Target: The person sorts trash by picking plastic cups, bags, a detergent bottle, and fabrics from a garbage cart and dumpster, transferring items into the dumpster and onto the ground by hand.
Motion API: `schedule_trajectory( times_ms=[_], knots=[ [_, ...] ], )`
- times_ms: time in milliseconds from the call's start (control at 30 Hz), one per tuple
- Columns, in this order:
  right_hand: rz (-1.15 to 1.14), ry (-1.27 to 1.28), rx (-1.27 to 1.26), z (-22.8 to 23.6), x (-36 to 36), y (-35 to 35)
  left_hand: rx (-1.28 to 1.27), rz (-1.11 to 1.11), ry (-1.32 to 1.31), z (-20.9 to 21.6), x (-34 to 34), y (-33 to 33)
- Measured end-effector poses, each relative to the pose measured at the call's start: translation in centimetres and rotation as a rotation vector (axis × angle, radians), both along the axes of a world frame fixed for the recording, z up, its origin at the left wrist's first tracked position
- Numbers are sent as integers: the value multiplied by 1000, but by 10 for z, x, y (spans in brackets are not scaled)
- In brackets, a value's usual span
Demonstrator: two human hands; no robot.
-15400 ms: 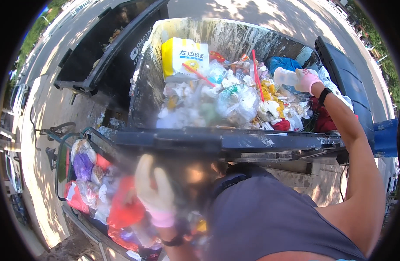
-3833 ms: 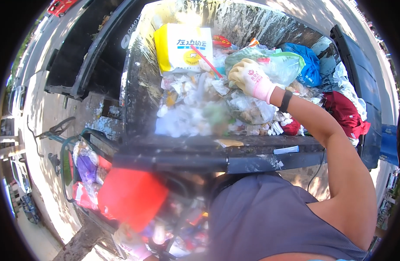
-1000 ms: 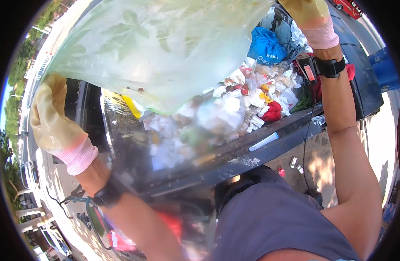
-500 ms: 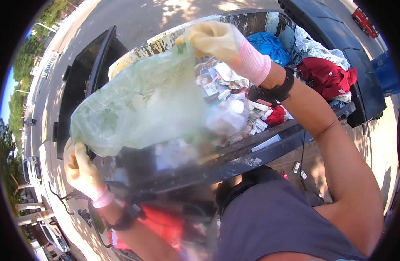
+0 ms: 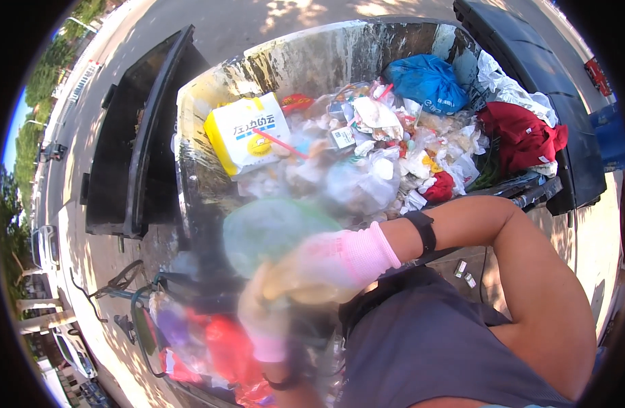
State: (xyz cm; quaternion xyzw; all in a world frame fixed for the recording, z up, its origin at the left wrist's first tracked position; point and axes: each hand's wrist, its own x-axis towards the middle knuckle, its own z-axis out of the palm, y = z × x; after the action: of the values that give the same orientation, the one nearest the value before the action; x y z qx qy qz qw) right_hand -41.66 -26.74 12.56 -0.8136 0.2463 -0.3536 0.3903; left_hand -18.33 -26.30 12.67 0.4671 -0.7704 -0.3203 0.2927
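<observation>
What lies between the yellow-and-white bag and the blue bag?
The head view shows a red wrapper beside the yellow-and-white bag, then clear plastic and crumpled white paper toward the blue bag.

Outdoors, daylight: a roadside rubbish point. Large open bin (image 5: 326,61), inner walls stained, heaped with mixed rubbish (image 5: 374,119), a tied blue bag (image 5: 426,83) among it. Second dark bin (image 5: 112,194) alongside. Cart (image 5: 142,340) near, loaded with bags. Sun-dappled road (image 5: 224,24) beyond; trees (image 5: 54,75), parked cars (image 5: 76,355) at left.
</observation>
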Motion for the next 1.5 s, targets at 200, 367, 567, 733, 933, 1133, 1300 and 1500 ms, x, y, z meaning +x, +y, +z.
schedule_trajectory(
  times_ms=[200,367,567,733,933,1133,1300,1500],
  knots=[
    [-664,669,-187,-71,-118,-85,-188,97,-203,-34,22,12],
    [-824,1050,53,-165,-231,-88,-277,151,-231,-47,23,17],
    [-916,1004,636,-218,-308,-5,-354,185,-210,-57,21,16],
    [-1179,567,783,-212,-352,14,-401,192,-242,-64,21,18],
    [-1520,544,91,-160,-338,-24,-397,212,-238,-65,17,15],
    [-982,831,-33,-139,-256,-79,-400,216,-226,-64,12,17],
    [-745,1328,157,-156,-237,-109,-390,210,-229,-63,9,17],
    [-1126,531,392,-88,-276,-115,-410,203,-242,-66,16,18]
  ],
)
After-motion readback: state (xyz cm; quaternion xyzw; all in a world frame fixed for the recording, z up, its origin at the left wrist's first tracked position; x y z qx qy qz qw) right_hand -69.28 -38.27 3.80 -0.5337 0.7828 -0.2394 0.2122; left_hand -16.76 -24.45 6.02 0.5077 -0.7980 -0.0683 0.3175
